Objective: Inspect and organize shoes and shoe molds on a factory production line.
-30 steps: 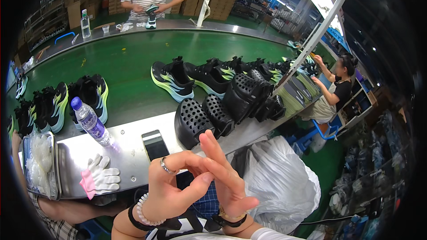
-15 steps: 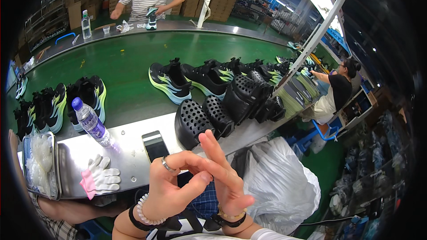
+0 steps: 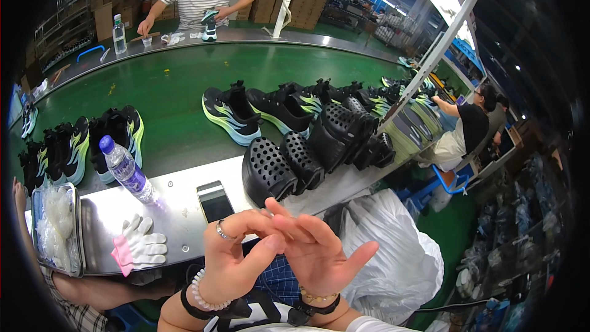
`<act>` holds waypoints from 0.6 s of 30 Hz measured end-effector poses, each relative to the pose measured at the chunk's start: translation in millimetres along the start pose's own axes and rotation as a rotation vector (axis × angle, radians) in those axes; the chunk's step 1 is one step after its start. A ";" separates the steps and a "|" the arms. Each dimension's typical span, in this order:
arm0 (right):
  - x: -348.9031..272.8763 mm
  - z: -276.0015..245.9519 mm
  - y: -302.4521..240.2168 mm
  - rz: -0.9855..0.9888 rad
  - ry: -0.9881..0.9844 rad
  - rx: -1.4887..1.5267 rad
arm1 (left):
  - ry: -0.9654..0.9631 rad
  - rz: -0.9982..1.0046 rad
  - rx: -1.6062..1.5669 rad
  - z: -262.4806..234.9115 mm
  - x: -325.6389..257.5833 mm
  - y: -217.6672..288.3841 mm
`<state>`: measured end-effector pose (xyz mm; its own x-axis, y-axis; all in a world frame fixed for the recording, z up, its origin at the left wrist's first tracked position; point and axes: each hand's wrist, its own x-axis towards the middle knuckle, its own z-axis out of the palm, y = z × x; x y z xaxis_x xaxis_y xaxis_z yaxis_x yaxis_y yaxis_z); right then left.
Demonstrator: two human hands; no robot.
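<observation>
In front of my body my two hands meet at the fingers. My left hand (image 3: 236, 255), with a ring on one finger, has its thumb and forefinger curled together at the fingertips of my right hand, seemingly pinching a finger there. My right hand (image 3: 322, 258) is turned palm up, its thumb and fingers spread, and holds nothing. Just beyond my left hand a phone (image 3: 215, 201) lies on the metal ledge (image 3: 178, 209). Black perforated plastic shoe lasts (image 3: 267, 169) stand beyond both hands.
Black-and-lime sneakers (image 3: 232, 114) line the green conveyor belt (image 3: 172, 98). On the ledge are a purple-capped bottle (image 3: 127, 169), white gloves (image 3: 140, 247) and a bin of clear plastic (image 3: 56, 227). A white plastic bag (image 3: 393, 252) bulges at right. Co-workers sit across and at right.
My right hand has opened out, its thumb swinging right and its fingers lowering; my left hand stays at its fingertips. The co-worker opposite has reached a hand to a small cup. The sneakers shifted slightly left.
</observation>
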<state>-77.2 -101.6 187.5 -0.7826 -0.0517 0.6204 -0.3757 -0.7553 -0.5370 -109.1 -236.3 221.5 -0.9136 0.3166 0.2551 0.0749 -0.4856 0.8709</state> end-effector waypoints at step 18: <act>-0.4 4.1 -2.9 0.049 0.059 0.191 | -0.107 0.133 0.094 -1.4 -7.6 12.3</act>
<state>-73.8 -102.1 191.2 -0.8276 -0.0576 0.5584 -0.2399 -0.8631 -0.4445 -101.8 -245.8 229.8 -0.8456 0.3423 0.4097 0.2339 -0.4522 0.8607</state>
